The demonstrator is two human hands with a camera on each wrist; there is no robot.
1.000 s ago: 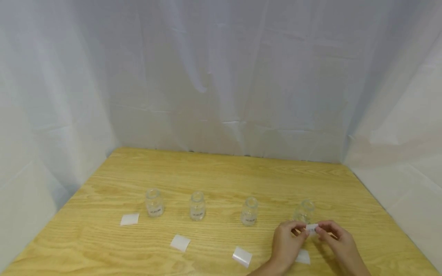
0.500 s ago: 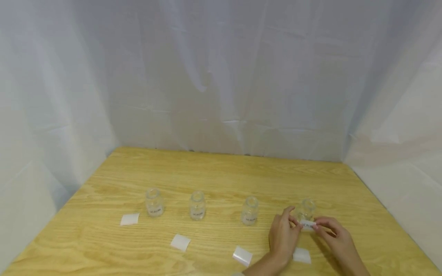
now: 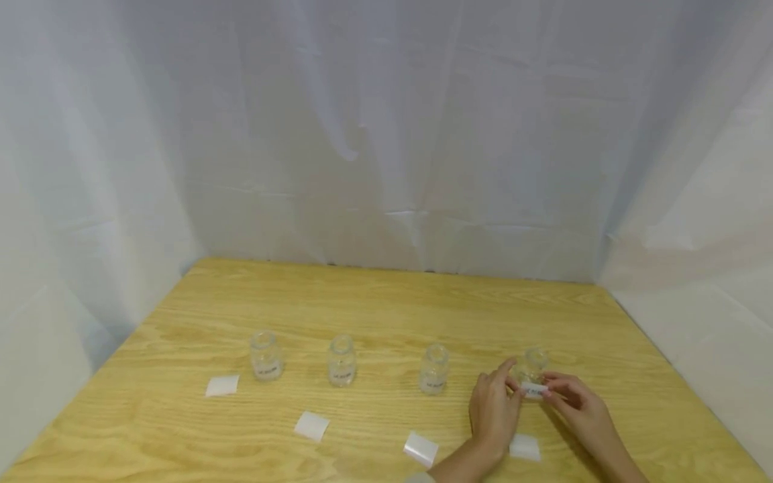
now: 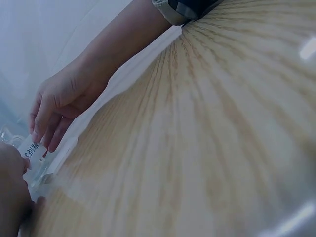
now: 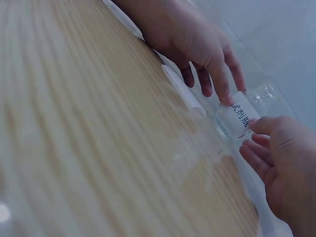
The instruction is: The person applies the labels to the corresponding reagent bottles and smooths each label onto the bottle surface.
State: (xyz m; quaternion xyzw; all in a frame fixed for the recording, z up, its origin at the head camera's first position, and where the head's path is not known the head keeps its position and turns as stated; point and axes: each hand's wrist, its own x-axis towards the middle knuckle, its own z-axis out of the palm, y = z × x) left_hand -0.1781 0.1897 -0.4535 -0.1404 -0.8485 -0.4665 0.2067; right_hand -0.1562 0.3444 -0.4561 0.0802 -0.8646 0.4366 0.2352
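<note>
A small white label (image 5: 242,112) with black printed characters lies against the front of the rightmost clear glass bottle (image 3: 535,362). My left hand (image 3: 495,409) pinches the label's left end with its fingertips. On the opposite end, the thumb and index finger of my right hand (image 3: 580,410) hold it, the other fingers bent below. The bottle stands upright on the wooden table behind the label, its lower part partly hidden by label and fingers. A blank white paper piece (image 3: 525,447) lies on the table between the two wrists.
Three more glass bottles, left (image 3: 266,355), middle (image 3: 342,361) and right (image 3: 434,369), stand in a row, each with a label low on its front. White paper pieces (image 3: 222,385) lie in front of them. White sheeting (image 3: 386,134) encloses the table's back and sides.
Both hands have moved the label slightly left and toward the bottle, up against its front. The left hand's fingers have extended up beside the bottle. The other bottles stay in place.
</note>
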